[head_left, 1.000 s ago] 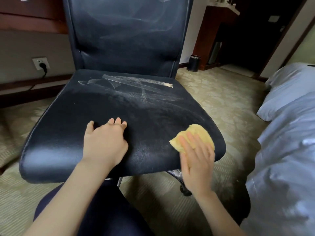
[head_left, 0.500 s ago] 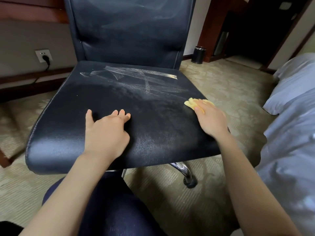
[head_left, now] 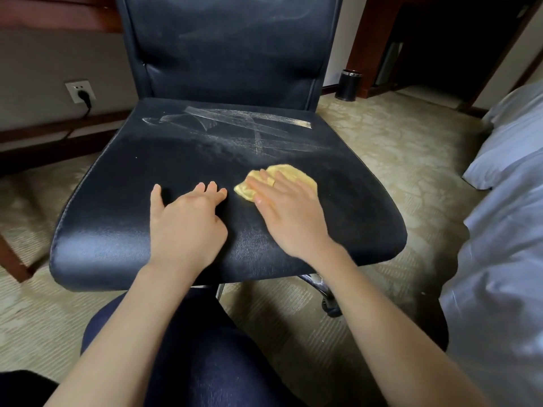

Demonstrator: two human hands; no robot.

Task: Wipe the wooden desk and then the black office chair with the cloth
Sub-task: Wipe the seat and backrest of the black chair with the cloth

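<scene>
The black office chair (head_left: 123,201) fills the middle of the view, its seat facing me and its backrest upright behind. Pale streaks cross the rear half of the seat. My right hand (head_left: 289,214) lies flat on the yellow cloth (head_left: 289,174), pressing it onto the middle of the seat; the cloth sticks out beyond the fingertips. My left hand (head_left: 185,227) rests flat on the seat just left of it, fingers spread, holding nothing. A strip of the wooden desk (head_left: 58,16) shows at the top left, behind the chair.
A bed with white bedding (head_left: 499,230) stands close on the right. A small black bin (head_left: 349,85) sits on the carpet by dark wooden furniture at the back. A wall socket (head_left: 80,91) with a plug is at the left. The chair's caster (head_left: 330,305) shows under the seat.
My right hand has swept the cloth from the seat's right edge leftward to the middle, beside my left hand. The left hand has stayed put on the seat.
</scene>
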